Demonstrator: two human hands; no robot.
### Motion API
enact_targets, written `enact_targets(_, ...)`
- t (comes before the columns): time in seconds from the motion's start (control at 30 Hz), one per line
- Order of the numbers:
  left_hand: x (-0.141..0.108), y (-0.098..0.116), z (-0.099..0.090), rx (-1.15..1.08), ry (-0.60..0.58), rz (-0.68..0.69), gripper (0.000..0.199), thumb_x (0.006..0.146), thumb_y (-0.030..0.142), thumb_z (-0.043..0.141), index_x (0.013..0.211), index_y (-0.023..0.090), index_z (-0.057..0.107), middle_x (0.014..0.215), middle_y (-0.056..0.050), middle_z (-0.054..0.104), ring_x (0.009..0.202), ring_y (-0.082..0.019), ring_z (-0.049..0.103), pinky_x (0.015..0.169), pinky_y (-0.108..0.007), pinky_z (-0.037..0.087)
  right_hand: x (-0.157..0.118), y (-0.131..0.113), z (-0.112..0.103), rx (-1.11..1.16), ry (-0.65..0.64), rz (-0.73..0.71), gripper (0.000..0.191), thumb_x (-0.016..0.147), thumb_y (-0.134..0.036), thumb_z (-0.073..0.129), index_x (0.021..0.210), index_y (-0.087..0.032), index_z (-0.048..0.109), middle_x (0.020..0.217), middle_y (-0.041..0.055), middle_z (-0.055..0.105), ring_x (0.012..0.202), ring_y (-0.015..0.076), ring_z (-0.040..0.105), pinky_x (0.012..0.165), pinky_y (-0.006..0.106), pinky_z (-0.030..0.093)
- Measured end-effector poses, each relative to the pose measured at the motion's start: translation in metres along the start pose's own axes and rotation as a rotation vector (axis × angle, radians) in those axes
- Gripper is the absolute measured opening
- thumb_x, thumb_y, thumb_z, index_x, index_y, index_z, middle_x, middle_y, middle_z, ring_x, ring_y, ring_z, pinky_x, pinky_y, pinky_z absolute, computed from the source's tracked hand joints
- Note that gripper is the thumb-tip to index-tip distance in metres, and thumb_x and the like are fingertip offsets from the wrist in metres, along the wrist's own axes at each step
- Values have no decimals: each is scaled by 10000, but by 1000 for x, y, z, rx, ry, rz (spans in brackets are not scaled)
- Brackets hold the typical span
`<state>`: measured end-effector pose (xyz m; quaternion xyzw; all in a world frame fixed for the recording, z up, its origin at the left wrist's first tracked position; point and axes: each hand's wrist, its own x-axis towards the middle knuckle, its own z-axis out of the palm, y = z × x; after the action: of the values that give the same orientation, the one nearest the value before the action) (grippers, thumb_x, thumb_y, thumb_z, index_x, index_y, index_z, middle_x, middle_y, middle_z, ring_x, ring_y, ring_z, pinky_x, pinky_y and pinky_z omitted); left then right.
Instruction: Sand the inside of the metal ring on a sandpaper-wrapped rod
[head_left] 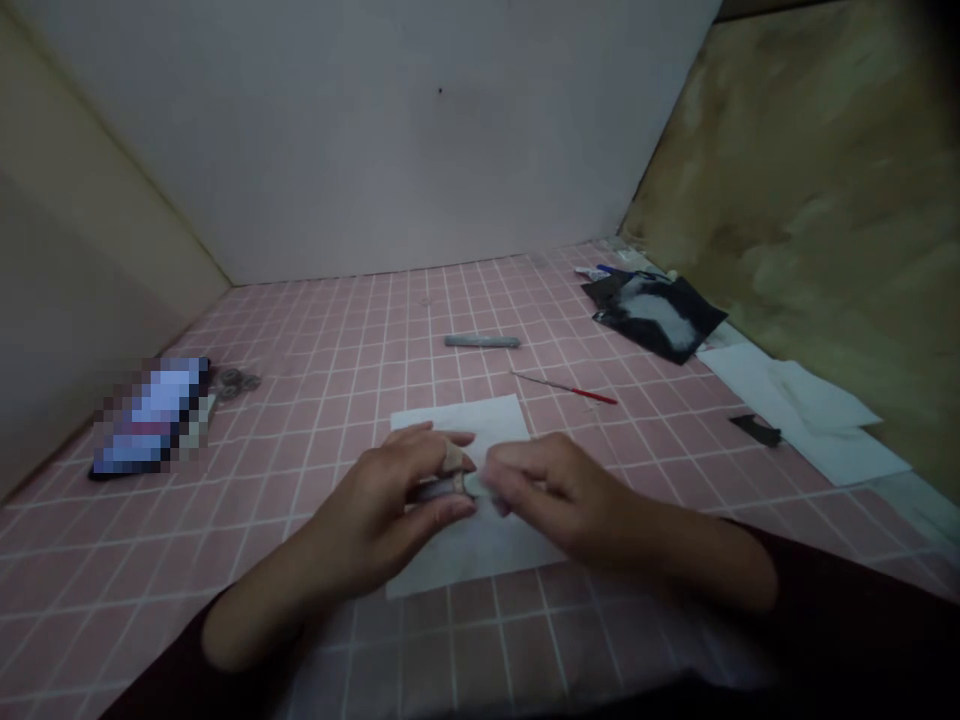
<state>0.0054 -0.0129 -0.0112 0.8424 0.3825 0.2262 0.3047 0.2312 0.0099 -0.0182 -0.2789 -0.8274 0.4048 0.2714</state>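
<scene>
Over a sheet of white paper (pixel 517 545), my left hand (pixel 394 490) is closed around a short greyish bar-like piece (pixel 435 489) with a paler, brownish end. A beige wrap covers part of its index finger. My right hand (pixel 551 490) is pinched right beside that end, its fingers curled on a small pale piece (pixel 476 485) that meets the bar's tip. Blur and the fingers hide what exactly this pale piece is. Beyond the paper lie a thin red-handled tool (pixel 595 396) and a grey stick (pixel 482 342).
A pixelated phone (pixel 154 415) leans at the left, next to a cluster of small grey round pieces (pixel 236 380). At the right are a black sheet with whitish dust (pixel 690 345), white papers (pixel 810 440) and a dark scrap (pixel 756 430). Pink checked cloth (pixel 315 350) covers the table; walls close it in.
</scene>
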Motion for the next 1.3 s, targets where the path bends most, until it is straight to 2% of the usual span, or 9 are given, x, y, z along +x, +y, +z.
enact_targets(0.07,1,2,-2,-111,-130,-31,133,935,275,482,938,192,586,922,-15,636,959,-177,594,829,-299,447,-2,-1,0,-208,-32,-182,264,940,-225,404,724,-143,531,638,-7,497,598,98,450,608,245,349)
enact_targets(0.17,1,2,-7,-238,-208,-75,233,975,254,387,927,185,605,963,-11,627,900,-145,590,838,-276,434,-2,0,-5,-397,-1,-253,272,942,-215,398,718,-138,532,637,6,486,614,114,440,621,262,342)
enact_targets(0.37,0,0,-8,-264,-238,-81,206,976,236,405,986,200,608,939,7,631,910,-127,592,852,-249,425,-2,1,-8,-364,4,-366,177,910,-176,429,794,-157,562,669,2,531,621,115,466,619,251,347)
enact_targets(0.53,0,-2,-7,-131,-45,-81,160,919,271,521,1057,204,566,1061,-25,630,990,-168,591,858,-284,445,-3,-4,-13,-224,62,-136,322,945,-225,411,642,-145,487,572,-31,434,538,74,420,560,221,316)
enact_targets(0.7,-1,-3,1,158,60,19,142,863,250,592,997,212,563,1142,-65,625,1177,-237,524,946,-385,433,2,2,-7,-30,-56,62,322,923,-244,422,631,-140,508,534,-43,421,509,71,411,528,217,307)
enact_targets(0.87,0,-3,3,342,256,20,157,838,264,619,965,212,543,1120,-81,635,1131,-266,563,953,-468,429,6,4,-12,143,75,171,397,934,-309,398,577,-151,472,499,-53,377,459,64,341,477,216,274)
enact_targets(1.0,0,-4,5,281,169,62,164,825,254,648,958,221,558,1010,-41,677,1118,-247,583,1057,-505,324,4,1,-9,19,-40,122,372,931,-262,414,584,-145,481,524,-41,402,519,77,409,531,224,302)
enact_targets(1.13,-1,-8,-1,116,156,-14,123,886,247,564,1003,216,543,1060,-43,652,1129,-221,573,972,-401,420,1,-4,-13,-62,103,51,373,952,-285,395,611,-153,469,568,-27,429,559,88,433,570,235,323)
enact_targets(1.3,0,-10,-8,-12,-24,-60,133,933,250,472,988,194,579,1077,-50,646,1077,-207,585,897,-331,455,-4,-5,-11,-269,12,-128,314,949,-245,387,654,-157,449,601,-12,434,568,99,410,576,252,314)
